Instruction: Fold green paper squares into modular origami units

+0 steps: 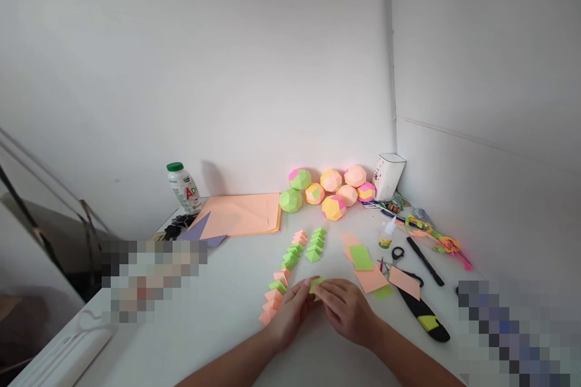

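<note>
A small green piece of paper (316, 284) sits between my two hands, its lower part hidden by the fingers. My left hand (294, 309) is closed on its left side with the thumb on top. From the right, my right hand (347, 309) pinches the same paper. Just beyond my left hand runs a row of folded paper units (289, 259) in green and peach. A shorter row of green folded units (315, 245) stands to its right. Flat peach sheets (370, 280) with a green sheet (361, 257) on top lie right of my right hand.
Faceted paper balls (333, 207) are grouped by the wall. Large peach sheets (240, 214) lie back left near a white bottle (184, 187). On the right are a glue bottle (387, 234), black-handled scissors (397, 252), a black pen (425, 260) and a black-and-yellow handled tool (424, 317).
</note>
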{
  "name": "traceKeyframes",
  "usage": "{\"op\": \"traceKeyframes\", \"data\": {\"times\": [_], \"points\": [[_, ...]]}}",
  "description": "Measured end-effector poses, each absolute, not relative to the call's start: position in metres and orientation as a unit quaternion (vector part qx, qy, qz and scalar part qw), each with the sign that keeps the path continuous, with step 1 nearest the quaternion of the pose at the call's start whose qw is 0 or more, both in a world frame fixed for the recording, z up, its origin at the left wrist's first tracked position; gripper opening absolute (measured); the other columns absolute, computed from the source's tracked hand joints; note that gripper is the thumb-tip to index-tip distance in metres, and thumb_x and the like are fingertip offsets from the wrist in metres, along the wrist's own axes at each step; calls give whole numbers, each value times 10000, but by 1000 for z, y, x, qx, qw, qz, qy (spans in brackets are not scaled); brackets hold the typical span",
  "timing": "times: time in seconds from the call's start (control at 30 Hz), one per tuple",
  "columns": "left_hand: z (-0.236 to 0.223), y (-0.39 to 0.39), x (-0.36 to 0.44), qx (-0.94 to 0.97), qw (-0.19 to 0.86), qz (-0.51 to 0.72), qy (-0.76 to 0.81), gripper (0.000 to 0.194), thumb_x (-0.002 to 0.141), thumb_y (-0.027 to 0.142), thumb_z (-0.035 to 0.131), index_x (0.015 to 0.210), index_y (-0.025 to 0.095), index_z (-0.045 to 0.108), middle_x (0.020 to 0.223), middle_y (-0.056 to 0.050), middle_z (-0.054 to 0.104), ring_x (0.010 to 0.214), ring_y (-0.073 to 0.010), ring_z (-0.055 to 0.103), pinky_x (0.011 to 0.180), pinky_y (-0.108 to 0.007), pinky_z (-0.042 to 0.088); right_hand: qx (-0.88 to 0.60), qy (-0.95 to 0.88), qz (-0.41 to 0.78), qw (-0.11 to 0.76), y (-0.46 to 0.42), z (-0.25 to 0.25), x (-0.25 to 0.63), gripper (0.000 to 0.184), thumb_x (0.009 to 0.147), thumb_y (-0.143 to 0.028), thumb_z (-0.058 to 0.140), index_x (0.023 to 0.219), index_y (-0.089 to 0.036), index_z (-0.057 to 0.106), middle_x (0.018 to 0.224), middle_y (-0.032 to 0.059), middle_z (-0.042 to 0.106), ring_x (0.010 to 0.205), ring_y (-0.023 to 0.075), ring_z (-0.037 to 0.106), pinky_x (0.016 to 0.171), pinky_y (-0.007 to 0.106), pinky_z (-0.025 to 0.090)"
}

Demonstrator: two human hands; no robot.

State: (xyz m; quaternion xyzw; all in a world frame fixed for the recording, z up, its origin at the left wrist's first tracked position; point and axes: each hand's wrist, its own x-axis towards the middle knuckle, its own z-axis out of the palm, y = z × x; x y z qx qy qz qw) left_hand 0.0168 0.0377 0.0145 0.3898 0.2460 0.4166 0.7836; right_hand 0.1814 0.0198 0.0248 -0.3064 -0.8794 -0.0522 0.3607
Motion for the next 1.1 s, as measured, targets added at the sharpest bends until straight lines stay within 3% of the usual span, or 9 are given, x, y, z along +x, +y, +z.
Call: {"op": "traceKeyframes", "data": {"times": [0.13,0.3,0.4,0.5,0.6,0.73,0.87,1.0,1.1], "points": [[12,41,18,318,806,418,273,300,716,354,719,936,154,679,939,-97,714,967,-255,623,849,-353,462,-290,-902,-16,319,20,31,180,372,839,-130,453,1207,-124,507,1070,129,651,1043,232,570,883,412,493],[6,41,17,295,812,424,271,255,742,340,701,901,142,674,820,-79,706,828,-206,637,733,-290,468,-308,-913,7,267,23,30,186,278,840,-210,549,1104,-131,581,1190,148,570,1158,260,473,976,443,420],[3,40,17,302,812,423,267,240,758,351,685,885,149,667,775,-55,687,752,-176,622,676,-270,461,-313,-903,29,293,23,23,185,114,853,-203,541,884,-171,646,1239,123,530,1183,260,442,977,447,411],[1,40,17,317,807,416,274,242,756,359,685,879,152,660,750,-34,664,690,-146,592,630,-251,447,-333,-873,84,346,23,20,184,186,870,-182,503,738,-171,634,1224,117,526,1146,245,467,931,402,450],[1,40,17,322,806,409,283,262,745,374,692,878,152,652,731,-20,643,664,-137,574,609,-244,438,-356,-864,131,332,22,23,186,112,841,-258,571,812,-169,632,1252,131,496,1158,248,460,928,383,458],[1,40,17,311,805,410,295,255,737,383,695,846,161,636,695,-1,618,650,-136,568,598,-241,432,-372,-877,120,279,22,28,189,234,773,-340,663,918,-161,627,1349,156,406,1236,285,391,994,427,402],[3,39,17,322,803,406,295,254,744,396,680,838,165,633,701,-7,628,666,-149,580,609,-248,440,-369,-871,143,291,21,27,190,137,808,-291,625,849,-162,645,1341,136,419,1227,266,406,993,394,401],[8,37,18,358,792,398,294,270,742,404,674,861,166,634,766,-25,656,714,-173,607,679,-289,469,-395,-828,204,342,21,24,188,160,848,-299,564,820,-177,663,1296,116,468,1177,246,462,928,349,448],[11,34,18,392,785,379,294,280,756,435,648,843,170,617,729,-25,661,677,-187,623,697,-334,483,-429,-769,281,382,22,24,184,175,836,-318,573,779,-180,663,1050,92,601,960,202,587,814,302,498]]}}
